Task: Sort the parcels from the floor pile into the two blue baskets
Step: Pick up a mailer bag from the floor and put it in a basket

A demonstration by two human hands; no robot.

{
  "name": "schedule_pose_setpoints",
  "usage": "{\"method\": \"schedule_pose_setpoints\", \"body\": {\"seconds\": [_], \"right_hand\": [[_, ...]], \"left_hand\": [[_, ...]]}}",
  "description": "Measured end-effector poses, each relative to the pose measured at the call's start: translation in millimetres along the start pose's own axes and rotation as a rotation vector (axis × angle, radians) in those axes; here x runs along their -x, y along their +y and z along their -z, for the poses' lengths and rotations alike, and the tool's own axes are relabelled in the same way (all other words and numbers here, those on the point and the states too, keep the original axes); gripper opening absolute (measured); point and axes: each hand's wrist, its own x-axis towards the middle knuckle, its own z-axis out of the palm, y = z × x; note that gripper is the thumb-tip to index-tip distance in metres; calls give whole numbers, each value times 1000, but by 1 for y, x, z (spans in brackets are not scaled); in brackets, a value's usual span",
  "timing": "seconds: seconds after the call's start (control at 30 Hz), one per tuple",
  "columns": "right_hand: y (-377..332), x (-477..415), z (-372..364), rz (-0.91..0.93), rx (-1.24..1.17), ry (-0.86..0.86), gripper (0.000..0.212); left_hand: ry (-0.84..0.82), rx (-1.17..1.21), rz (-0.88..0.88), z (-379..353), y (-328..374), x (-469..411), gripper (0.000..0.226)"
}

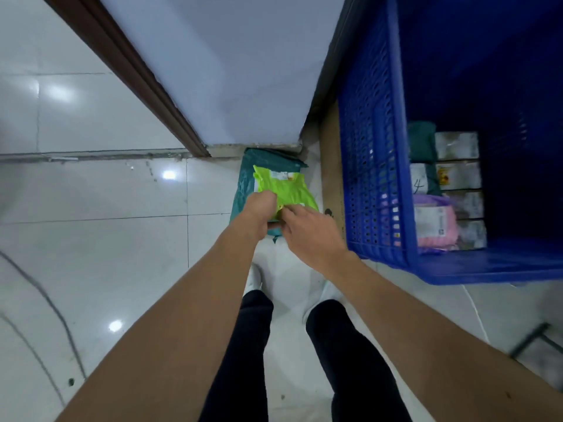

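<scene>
Black trousers [344,360], white shoes [254,277]

Arms out; L hand [259,211] grips lime parcel [283,187], R hand [310,233] prob. pinches it.

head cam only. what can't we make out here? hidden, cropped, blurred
All head view:
- Lime parcel label: too small and blurred to read.
- Teal parcel: mostly covered by the lime parcel and left hand.
- Right hand: pinching or only touching the lime parcel, fingertips blurred.
- Blue basket: cut off by top and right edges; second basket out of frame.
</scene>
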Motion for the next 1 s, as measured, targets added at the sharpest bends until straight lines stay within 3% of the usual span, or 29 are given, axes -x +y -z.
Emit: {"method": "schedule_pose_setpoints", "body": {"seconds": [0.17,0.37,0.5,0.57,0.77,1.0], "right_hand": [[-18,46,52,-107,-110,-95,47],[-49,70,121,-305,-299,-39,48],[-65,91,158,-225,-238,-80,58],[-72,102,173,-281,-330,-32,59],[-61,132,206,-528,-522,114,37],[-19,152,238,-698,-741,106,61]], "left_hand": [[9,65,-28,13,5,74,24],[-18,-8,-96,35,23,152,19],[-79,-83,-184,50,42,206,21],[-135,-145,-239,56,50,227,19],[-285,-314,-370,62,81,267,19],[-370,-357,-414,47,102,288,23]]}}
